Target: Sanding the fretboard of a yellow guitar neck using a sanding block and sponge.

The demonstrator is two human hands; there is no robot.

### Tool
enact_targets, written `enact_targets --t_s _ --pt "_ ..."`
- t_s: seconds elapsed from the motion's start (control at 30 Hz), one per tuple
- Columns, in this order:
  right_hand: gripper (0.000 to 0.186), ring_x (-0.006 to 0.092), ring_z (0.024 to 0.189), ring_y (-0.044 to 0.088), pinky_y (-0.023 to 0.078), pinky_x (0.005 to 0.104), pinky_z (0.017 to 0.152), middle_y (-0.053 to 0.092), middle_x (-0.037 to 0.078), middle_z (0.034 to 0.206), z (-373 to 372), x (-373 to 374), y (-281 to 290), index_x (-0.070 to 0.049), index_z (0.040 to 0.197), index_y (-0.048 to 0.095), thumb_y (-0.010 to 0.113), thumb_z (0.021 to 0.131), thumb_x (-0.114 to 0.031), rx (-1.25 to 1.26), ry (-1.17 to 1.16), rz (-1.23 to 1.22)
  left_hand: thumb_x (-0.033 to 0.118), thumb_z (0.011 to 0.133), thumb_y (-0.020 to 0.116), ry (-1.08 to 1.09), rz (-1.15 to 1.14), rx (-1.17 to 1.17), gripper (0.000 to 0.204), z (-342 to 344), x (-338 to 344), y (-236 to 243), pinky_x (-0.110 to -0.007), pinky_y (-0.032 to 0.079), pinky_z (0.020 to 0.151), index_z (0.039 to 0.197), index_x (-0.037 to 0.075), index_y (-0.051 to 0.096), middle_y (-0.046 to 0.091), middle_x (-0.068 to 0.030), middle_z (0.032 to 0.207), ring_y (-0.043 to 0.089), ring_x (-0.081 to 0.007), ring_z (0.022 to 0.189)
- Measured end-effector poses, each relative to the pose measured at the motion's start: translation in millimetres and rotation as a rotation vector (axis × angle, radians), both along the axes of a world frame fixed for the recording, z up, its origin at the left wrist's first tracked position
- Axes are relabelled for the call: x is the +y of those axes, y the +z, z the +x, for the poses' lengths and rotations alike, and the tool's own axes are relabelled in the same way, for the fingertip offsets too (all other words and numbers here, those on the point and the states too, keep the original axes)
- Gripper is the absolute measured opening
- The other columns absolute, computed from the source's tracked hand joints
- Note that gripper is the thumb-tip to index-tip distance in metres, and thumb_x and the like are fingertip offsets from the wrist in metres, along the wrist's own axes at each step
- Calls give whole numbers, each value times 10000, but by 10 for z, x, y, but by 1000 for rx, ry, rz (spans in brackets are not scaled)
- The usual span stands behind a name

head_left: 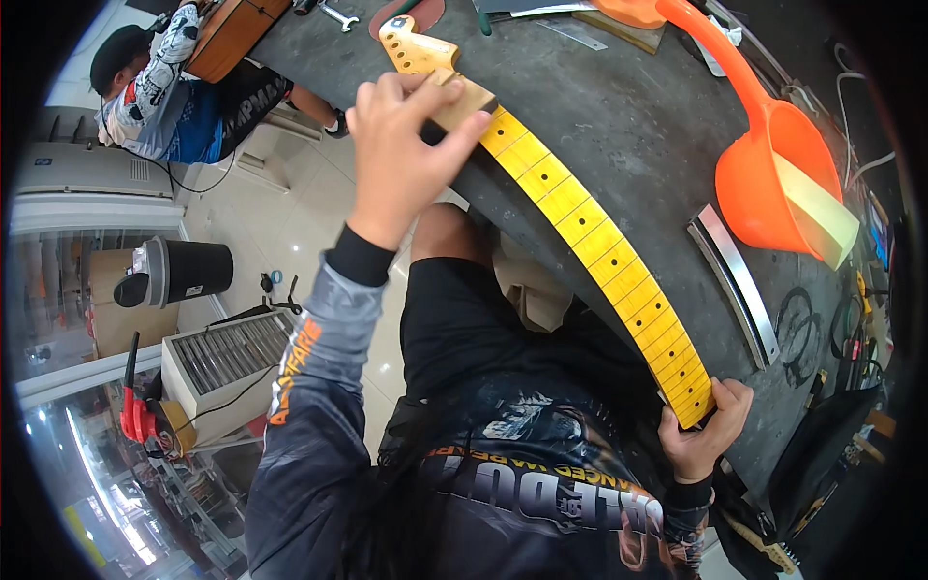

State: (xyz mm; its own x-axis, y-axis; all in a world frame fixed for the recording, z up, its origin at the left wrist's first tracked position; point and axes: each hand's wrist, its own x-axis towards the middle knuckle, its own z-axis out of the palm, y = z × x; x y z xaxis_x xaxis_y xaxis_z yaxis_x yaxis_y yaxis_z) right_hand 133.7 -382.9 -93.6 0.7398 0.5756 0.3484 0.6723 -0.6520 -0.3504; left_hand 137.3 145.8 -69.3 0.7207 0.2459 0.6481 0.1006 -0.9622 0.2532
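A guitar neck with a yellow fretboard (604, 261) lies diagonally along the edge of the dark worktop (599, 106), its pale headstock (411, 48) at the far end. My left hand (401, 155) grips a small wooden block (459, 101) on the neck just below the headstock, fingers curled over it. My right hand (706, 430) holds the heel end of the neck, thumb and fingers at its sides. Right of the neck lie a long metal bar (733, 280) and an orange plastic dipper (749, 208) with a pale yellow block (812, 208) in it.
A co-worker (164, 106) with a wooden guitar (227, 34) is at upper left. A wrench (336, 16) and metal ruler (570, 34) lie on the worktop; coiled cables (797, 338) are at right. A black bin (193, 266) and red blower (135, 416) stand at left.
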Motion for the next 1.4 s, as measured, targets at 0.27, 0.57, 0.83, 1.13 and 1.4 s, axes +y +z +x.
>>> enact_targets --t_s 0.27,0.57,0.83,1.13,1.4 --pt "804 424 1125 648 526 545 1002 653 210 1251 28 174 241 -40 1444 642 1058 816 -322 115 34 -20 481 937 953 -151 18 130 414 -84 -614 86 -525 457 1003 1271 239 928 792 -134 1307 673 -366 1221" --pt "832 426 1156 649 515 550 1036 674 199 1277 73 683 144 -39 1415 641 1108 796 -341 46 66 -1 521 908 981 -408 -129 123 470 -339 -1506 28 -548 444 1045 1272 233 904 756 -149 1335 675 -368 1248" --pt "808 414 1119 653 513 549 1024 672 186 1227 108 732 91 -53 1378 649 1115 788 -349 39 66 57 447 931 941 -137 -17 137 382 -146 -1163 88 -539 463 1011 1253 245 906 766 -125 1234 671 -367 1195" --pt "776 408 1118 643 495 545 1020 680 169 1222 99 736 139 -48 1382 660 1068 791 -343 55 48 27 445 935 921 35 2 126 370 -3 -757 82 -568 450 987 1226 218 884 788 -113 1259 685 -367 1207" --pt "735 408 1139 642 477 534 1044 699 155 1248 128 324 278 -45 1386 699 1016 821 -393 78 31 -81 508 853 988 -609 -350 69 587 -458 -2092 276 -549 443 1037 1359 238 867 734 -162 1490 687 -345 1192"
